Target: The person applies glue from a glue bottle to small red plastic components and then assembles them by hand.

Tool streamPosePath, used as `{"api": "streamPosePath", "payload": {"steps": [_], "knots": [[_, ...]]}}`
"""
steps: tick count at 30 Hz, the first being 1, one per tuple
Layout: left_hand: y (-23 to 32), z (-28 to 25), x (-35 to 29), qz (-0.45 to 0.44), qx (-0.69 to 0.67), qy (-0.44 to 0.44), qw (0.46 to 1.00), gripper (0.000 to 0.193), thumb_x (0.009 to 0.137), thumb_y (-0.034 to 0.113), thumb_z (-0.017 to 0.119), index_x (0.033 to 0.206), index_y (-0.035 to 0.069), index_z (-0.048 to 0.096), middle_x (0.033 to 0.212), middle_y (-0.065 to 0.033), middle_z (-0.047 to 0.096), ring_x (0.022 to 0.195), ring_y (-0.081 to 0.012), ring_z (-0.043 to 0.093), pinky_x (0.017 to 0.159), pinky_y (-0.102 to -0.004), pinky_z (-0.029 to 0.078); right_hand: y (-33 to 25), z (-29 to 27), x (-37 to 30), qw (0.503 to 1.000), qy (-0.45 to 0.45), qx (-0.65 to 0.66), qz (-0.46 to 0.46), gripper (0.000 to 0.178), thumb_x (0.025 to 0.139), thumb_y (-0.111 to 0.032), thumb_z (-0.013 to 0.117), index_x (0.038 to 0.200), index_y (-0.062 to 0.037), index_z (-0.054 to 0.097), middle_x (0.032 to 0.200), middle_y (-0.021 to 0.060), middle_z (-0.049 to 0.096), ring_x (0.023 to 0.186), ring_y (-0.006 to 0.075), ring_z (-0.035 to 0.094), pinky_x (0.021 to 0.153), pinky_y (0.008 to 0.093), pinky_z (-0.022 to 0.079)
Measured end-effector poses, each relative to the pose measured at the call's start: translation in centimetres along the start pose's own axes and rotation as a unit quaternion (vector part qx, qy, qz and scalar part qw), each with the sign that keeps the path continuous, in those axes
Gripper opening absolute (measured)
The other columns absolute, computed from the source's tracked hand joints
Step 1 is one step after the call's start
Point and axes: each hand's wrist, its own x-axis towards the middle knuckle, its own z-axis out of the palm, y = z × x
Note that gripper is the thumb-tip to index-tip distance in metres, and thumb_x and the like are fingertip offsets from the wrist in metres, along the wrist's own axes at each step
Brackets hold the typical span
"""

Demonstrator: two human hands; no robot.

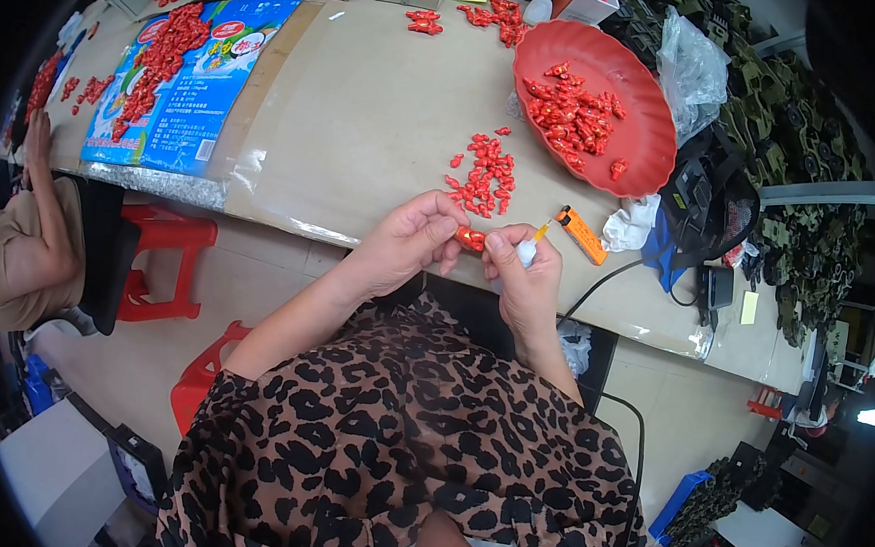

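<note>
Over the near edge of the table, my left hand [411, 240] pinches a small shiny red piece with gold marks [471, 238], perhaps a figurine. My right hand [529, 284] is closed around a small white bottle [526, 253] with a yellow pointed tip. The thumb and fingertip of that hand also meet the right end of the red piece. Just beyond my hands lies a loose group of small red pieces [483, 176]. A red scalloped bowl [647, 116] at the far right holds more red pieces [572, 116].
An orange box cutter-like object [582, 235] and a crumpled white tissue [629, 225] lie to the right. Further right are a black bag [708, 190] and clear plastic [692, 69]. At far left, a co-worker's arm [50, 220] reaches toward a blue printed sheet [192, 108] bearing red pieces. Red stools [163, 257] stand below.
</note>
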Motion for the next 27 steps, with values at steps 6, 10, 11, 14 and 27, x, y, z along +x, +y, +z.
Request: {"api": "streamPosePath", "payload": {"steps": [6, 10, 11, 14, 27], "knots": [[-0.5, 0.2, -0.2, 0.020, 0.043, 0.030, 0.998, 0.018, 0.089, 0.015, 0.040, 0.098, 0.002, 0.048, 0.077, -0.0036, 0.050, 0.063, -0.0089, 0.046, 0.057, -0.0212, 0.040, 0.2, 0.5, 0.0, 0.999, 0.031, -0.031, 0.000, 0.013, 0.079, -0.013, 0.058, 0.077, -0.0013, 0.053, 0.063, 0.0010, 0.053, 0.052, 0.0038, 0.045, 0.046, 0.0167, 0.036], [-0.5, 0.4, -0.4, 0.047, 0.160, 0.032, 0.985, 0.026, 0.089, 0.013, 0.041, 0.109, 0.000, 0.048, 0.072, 0.0008, 0.047, 0.063, -0.0061, 0.042, 0.058, -0.0175, 0.037, 0.5, 0.7, 0.2, 0.999, 0.037, -0.039, -0.007, 0.014, 0.079, -0.014, 0.058, 0.077, -0.0021, 0.053, 0.063, -0.0002, 0.052, 0.052, 0.0031, 0.044, 0.046, 0.0165, 0.036], [-0.3, 0.6, -0.4, 0.048, 0.161, 0.031, 0.985, 0.026, 0.089, 0.013, 0.041, 0.109, 0.000, 0.048, 0.072, 0.0008, 0.047, 0.063, -0.0061, 0.042, 0.058, -0.0175, 0.037, 0.6, 0.6, 0.2, 0.999, 0.037, -0.039, -0.008, 0.014, 0.079, -0.014, 0.058, 0.077, -0.0021, 0.053, 0.063, -0.0002, 0.052, 0.052, 0.0031, 0.044, 0.046, 0.0165, 0.036], [0.0, 1.1, -0.5, 0.017, 0.185, 0.052, 0.981, 0.030, 0.088, 0.012, 0.041, 0.116, 0.001, 0.045, 0.071, 0.0028, 0.046, 0.063, -0.0055, 0.040, 0.058, -0.0172, 0.036, 0.2, 0.3, 0.4, 0.999, 0.002, -0.045, -0.009, 0.013, 0.079, -0.015, 0.059, 0.079, -0.0026, 0.054, 0.065, -0.0009, 0.053, 0.053, 0.0026, 0.044, 0.046, 0.0164, 0.036], [-0.1, 1.0, -0.5, 0.024, 0.152, 0.052, 0.987, 0.029, 0.089, 0.014, 0.040, 0.114, 0.000, 0.046, 0.072, 0.0017, 0.045, 0.061, -0.0060, 0.035, 0.056, -0.0175, 0.030, 0.5, 0.7, 0.1, 0.999, 0.018, -0.044, -0.016, 0.012, 0.079, -0.014, 0.059, 0.080, -0.0021, 0.056, 0.066, -0.0022, 0.053, 0.055, 0.0018, 0.044, 0.049, 0.0158, 0.035]]}}
